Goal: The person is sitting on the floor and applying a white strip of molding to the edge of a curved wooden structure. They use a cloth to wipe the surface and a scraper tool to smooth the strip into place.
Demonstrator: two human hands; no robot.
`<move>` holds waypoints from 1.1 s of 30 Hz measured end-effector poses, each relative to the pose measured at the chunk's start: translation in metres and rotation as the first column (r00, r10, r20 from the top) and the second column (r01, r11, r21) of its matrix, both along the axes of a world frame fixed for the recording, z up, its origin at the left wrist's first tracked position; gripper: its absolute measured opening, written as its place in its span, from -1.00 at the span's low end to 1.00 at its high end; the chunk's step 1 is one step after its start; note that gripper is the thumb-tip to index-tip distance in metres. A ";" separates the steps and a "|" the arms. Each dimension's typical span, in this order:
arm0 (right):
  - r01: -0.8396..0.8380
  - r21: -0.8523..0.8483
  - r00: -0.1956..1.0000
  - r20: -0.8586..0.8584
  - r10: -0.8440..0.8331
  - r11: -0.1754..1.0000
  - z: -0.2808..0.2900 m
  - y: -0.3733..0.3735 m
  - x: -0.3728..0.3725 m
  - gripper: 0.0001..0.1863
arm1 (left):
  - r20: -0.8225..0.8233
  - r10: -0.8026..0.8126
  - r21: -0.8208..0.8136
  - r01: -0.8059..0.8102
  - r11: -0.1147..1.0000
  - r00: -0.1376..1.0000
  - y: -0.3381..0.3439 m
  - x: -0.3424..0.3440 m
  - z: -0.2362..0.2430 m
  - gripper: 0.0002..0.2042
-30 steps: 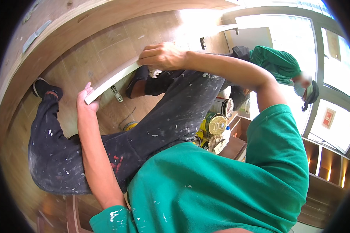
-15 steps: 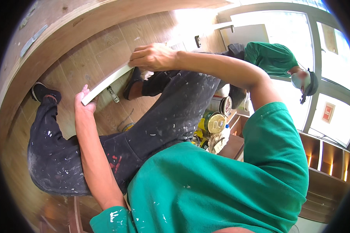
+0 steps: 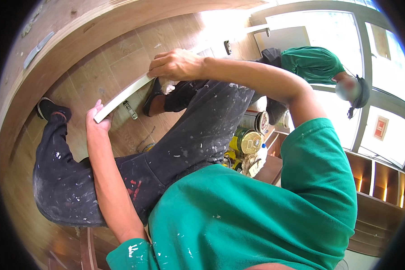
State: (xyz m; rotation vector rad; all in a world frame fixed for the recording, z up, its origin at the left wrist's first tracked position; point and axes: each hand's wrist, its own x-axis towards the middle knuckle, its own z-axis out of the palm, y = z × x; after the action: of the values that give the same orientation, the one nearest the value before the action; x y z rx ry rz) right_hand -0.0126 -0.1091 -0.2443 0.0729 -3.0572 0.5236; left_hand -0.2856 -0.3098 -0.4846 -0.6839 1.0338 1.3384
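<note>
Head view, white strip point(image 3: 123, 95) — left hand point(image 3: 96, 119) at end, right hand point(image 3: 177, 65) on top

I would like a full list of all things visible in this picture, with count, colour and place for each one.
white strip: one, white, long and thin, held across the floor between both hands
small tube: one, dark and silver, on the floor just below the strip
wooden floor: brown planks, upper left
cans: two or more, yellow and white, beside the knee at centre
co-worker: one, green shirt, dark cap, upper right by the window
window: large, bright, right side
black shoes: two, at the ends of the legs
dark trousers: paint-spotted, centre
green shirt: lower centre
left hand: at the strip's near end
right hand: gripping the strip farther along
</note>
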 end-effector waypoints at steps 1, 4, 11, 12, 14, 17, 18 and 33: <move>0.008 -0.001 1.000 0.001 -0.008 1.000 -0.002 0.005 0.009 -0.72 | -0.004 -0.010 -0.001 0.010 1.000 1.000 -0.001 -0.001 0.001 -0.44; -0.001 0.024 1.000 -0.014 0.001 1.000 -0.007 0.030 0.040 -0.71 | 0.026 -0.014 0.019 0.013 1.000 1.000 0.003 0.007 0.007 -0.42; 0.013 -0.002 1.000 0.018 -0.013 1.000 -0.002 0.004 0.014 -0.72 | 0.025 -0.023 0.049 0.022 0.999 0.999 0.003 0.005 -0.003 -0.38; 0.017 0.003 0.999 0.032 -0.017 1.000 -0.001 -0.001 0.007 -0.71 | 0.026 -0.038 0.049 0.037 0.998 0.999 0.003 0.002 -0.007 -0.38; 0.003 -0.024 1.000 0.013 -0.002 1.000 0.003 -0.002 0.002 -0.76 | 0.040 -0.016 0.051 0.014 0.999 0.999 -0.003 -0.008 -0.024 -0.38; -0.026 0.012 1.000 -0.012 0.026 1.000 -0.003 0.023 0.027 -0.72 | 0.062 0.012 0.065 -0.016 0.998 0.998 -0.004 -0.010 -0.044 -0.37; -0.027 0.046 1.000 -0.006 0.027 0.999 -0.007 0.029 0.037 -0.67 | 0.052 -0.008 0.071 0.005 0.997 0.999 -0.001 -0.008 -0.044 -0.37; 0.012 0.035 1.000 -0.020 -0.012 0.999 -0.011 0.016 0.028 -0.74 | 0.026 0.001 -0.010 -0.001 1.000 1.000 0.005 0.006 0.008 -0.38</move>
State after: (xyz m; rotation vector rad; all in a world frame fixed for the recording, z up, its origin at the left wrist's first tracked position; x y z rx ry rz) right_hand 0.0158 -0.0929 -0.2550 0.0602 -3.0461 0.4662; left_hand -0.2797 -0.3051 -0.4769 -0.7072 1.0198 1.3233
